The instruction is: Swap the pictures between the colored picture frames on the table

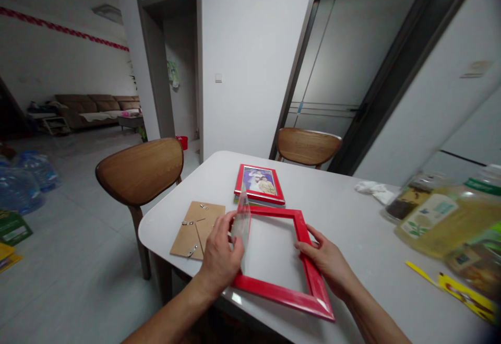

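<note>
A red picture frame (309, 260) is tilted over the near edge of the white table, its opening showing bare tabletop. My right hand (324, 255) grips its right side, thumb on top and fingers around the outer edge. In my left hand (223, 245) a clear glass sheet (245, 218) stands nearly on edge at the frame's left side, pinched between thumb and fingers. Partly behind that hand lies a brown backing board (188, 234) with metal clips and a stand flap. Farther back rests a second red frame (277, 182) holding a photo of people.
At right on the table (336, 198) stand a large bottle of yellow oil (434, 224) and a jar (415, 198). A white cloth (376, 191) and a yellow packet (465, 297) lie near them. Wooden chairs (141, 172) stand at the left and far sides.
</note>
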### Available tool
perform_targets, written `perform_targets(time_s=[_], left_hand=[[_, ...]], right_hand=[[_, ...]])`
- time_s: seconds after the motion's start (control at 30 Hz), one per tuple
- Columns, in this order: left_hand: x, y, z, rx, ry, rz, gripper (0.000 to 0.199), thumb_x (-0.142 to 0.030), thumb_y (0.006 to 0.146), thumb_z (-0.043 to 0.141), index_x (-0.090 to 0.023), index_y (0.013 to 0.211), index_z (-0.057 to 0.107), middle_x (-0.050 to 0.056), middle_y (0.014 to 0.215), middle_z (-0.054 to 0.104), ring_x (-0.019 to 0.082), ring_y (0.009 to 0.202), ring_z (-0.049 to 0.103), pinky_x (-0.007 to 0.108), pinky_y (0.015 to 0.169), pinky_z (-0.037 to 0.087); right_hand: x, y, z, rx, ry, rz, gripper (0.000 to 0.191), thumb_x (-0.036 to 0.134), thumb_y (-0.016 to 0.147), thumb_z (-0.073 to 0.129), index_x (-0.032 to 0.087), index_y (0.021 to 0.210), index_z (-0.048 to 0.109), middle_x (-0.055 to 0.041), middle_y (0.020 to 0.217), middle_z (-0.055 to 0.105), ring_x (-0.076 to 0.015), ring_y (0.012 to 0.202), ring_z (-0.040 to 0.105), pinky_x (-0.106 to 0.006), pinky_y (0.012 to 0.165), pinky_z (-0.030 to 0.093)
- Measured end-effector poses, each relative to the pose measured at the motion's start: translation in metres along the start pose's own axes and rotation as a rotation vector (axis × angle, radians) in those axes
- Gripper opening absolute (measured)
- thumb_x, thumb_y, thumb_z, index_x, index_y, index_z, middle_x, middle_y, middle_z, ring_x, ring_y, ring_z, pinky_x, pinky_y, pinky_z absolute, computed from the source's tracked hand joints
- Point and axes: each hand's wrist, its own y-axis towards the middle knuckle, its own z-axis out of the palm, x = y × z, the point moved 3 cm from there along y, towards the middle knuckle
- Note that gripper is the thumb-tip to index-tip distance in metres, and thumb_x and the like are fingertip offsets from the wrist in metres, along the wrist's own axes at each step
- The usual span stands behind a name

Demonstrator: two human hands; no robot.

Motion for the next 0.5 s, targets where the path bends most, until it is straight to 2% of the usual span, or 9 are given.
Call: perform_targets(time_s=[0.1,0.2,0.3,0.5], left_hand=[[0.032,-0.005,-0.015,-0.050,-0.035,-0.193,0.040,-0.012,0.069,0.046,-0.018,0.108,0.041,0.006,0.102,0.055,0.021,0.093,0.052,0.034,0.083,0.041],[0.056,-0.016,-0.019,-0.006,-0.029,-0.279,0.041,-0.014,0.069,0.047,-0.018,0.109,0.040,0.006,0.098,0.058,0.020,0.089,0.055,0.034,0.079,0.042],[0.066,-0.024,-0.020,0.074,0.124,-0.277,0.040,-0.018,0.071,0.048,-0.017,0.110,0.041,0.007,0.099,0.058,0.022,0.091,0.054,0.036,0.079,0.041],[0.061,-0.023,-0.022,0.214,0.470,-0.173,0.035,-0.027,0.073,0.048,-0.016,0.106,0.048,0.009,0.100,0.057,0.026,0.094,0.050,0.039,0.080,0.036]], right_hand=[[-0.014,0.011,-0.005,-0.071,-0.287,-0.059,0.059,0.035,0.066,0.049,0.012,0.119,0.041,-0.0001,0.060,0.060,-0.0148,0.051,0.055,-0.025,0.049,0.041],[-0.019,0.017,-0.006,-0.135,-0.585,-0.112,0.053,0.036,0.067,0.045,0.010,0.113,0.049,-0.0046,0.068,0.063,-0.0183,0.062,0.058,-0.027,0.057,0.042],[-0.016,0.016,-0.003,-0.171,-0.762,-0.154,0.051,0.035,0.068,0.042,0.010,0.112,0.051,-0.0080,0.077,0.064,-0.0202,0.070,0.059,-0.028,0.065,0.041],[-0.013,0.013,0.001,-0.180,-0.900,-0.218,0.045,0.033,0.070,0.040,0.012,0.108,0.054,-0.0096,0.084,0.065,-0.0201,0.071,0.059,-0.028,0.067,0.042]])
